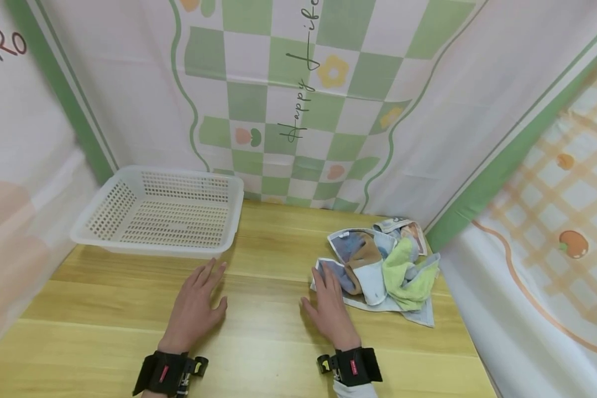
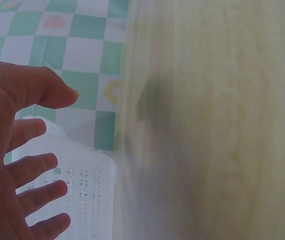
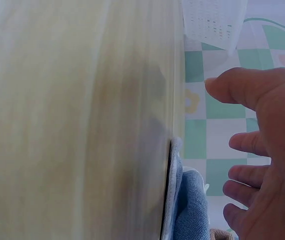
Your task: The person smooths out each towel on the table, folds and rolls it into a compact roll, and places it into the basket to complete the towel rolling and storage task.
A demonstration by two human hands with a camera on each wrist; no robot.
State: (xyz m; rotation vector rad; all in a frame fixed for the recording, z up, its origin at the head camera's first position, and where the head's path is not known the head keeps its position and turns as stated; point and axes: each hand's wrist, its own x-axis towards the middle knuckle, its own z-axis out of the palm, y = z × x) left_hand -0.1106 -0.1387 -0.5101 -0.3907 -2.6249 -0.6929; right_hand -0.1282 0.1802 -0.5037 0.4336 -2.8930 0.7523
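My left hand (image 1: 195, 305) is over the wooden table with fingers spread, its fingertips just in front of a white plastic basket (image 1: 221, 250). Nothing is in its grasp; in the left wrist view the thumb and fingers (image 2: 42, 195) are apart, with the basket (image 2: 90, 175) behind them. At the right, my right hand (image 1: 330, 309) has its fingertips at the near left edge of a crumpled heap of small towels (image 1: 370, 271). A lime green towel (image 1: 403, 273) lies on the heap's right side. The right wrist view shows relaxed fingers (image 3: 247, 175) beside a blue towel (image 3: 191, 205).
The wooden table (image 1: 258, 342) spreads between and in front of the hands. A green and white checked curtain (image 1: 288, 110) hangs along its back edge. Printed cloth (image 1: 542, 221) closes off the right side, near the towels, and more cloth (image 1: 25, 221) hangs at left.
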